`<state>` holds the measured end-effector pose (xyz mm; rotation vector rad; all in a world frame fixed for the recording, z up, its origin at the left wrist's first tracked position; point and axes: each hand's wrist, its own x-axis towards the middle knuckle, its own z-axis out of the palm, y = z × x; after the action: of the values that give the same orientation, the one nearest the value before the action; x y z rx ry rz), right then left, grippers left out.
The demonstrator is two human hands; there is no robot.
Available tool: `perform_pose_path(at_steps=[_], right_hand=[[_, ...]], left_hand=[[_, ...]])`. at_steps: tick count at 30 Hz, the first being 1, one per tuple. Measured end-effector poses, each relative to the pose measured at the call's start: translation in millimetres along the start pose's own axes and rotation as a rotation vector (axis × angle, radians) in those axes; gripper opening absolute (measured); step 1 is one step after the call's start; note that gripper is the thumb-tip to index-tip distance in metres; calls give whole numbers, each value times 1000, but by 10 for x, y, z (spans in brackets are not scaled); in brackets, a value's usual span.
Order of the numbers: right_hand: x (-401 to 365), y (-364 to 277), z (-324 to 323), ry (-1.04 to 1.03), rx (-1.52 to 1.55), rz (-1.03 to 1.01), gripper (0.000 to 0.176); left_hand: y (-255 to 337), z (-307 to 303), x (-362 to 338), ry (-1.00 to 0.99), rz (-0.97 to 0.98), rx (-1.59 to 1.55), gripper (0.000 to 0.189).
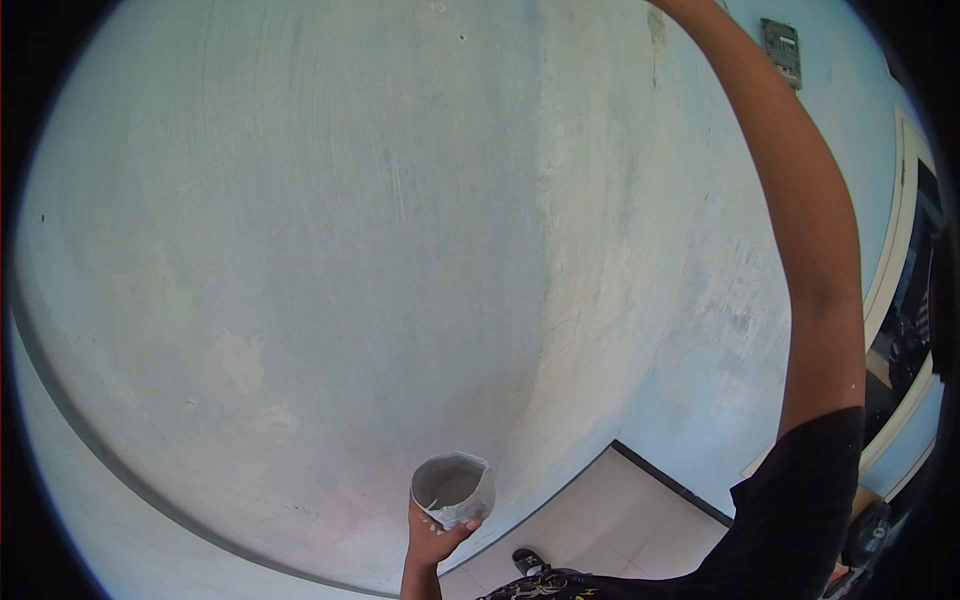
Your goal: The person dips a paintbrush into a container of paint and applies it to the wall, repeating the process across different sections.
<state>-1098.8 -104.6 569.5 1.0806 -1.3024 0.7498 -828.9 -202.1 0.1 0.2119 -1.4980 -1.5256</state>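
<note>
My left hand [436, 540] is closed round the lower side of a grey, paint-smeared cup [452, 490] at the bottom centre. The cup's open mouth faces up, with greyish material on its inner wall. My right arm reaches up along the right side and leaves the top edge of the view, so the right hand is out of sight. In front is a wall [400, 250] with uneven grey-white and pale blue patches.
An electrical box [782, 52] is on the wall at the upper right. A framed window or door [905, 240] stands at the far right. Below are a tiled floor [600, 510], a dark skirting strip [672, 484] and a foot in a dark sandal [527, 561].
</note>
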Motion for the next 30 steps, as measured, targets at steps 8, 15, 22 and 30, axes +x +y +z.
perform_pose_path(at_steps=[8, 15, 22, 30], right_hand=[[-1017, 84, 957, -157, 58, -20, 30], [-1946, -168, 733, -689, -84, -180, 33], [-958, -184, 1035, -622, 171, -247, 17], [53, -47, 1085, -149, 208, -7, 21]], left_hand=[[1, 34, -78, 54, -57, 33, 81], [-1, 27, -120, 46, -113, 13, 78], [80, 98, -125, 44, -100, -4, 78], [276, 307, -181, 161, -122, -28, 79]])
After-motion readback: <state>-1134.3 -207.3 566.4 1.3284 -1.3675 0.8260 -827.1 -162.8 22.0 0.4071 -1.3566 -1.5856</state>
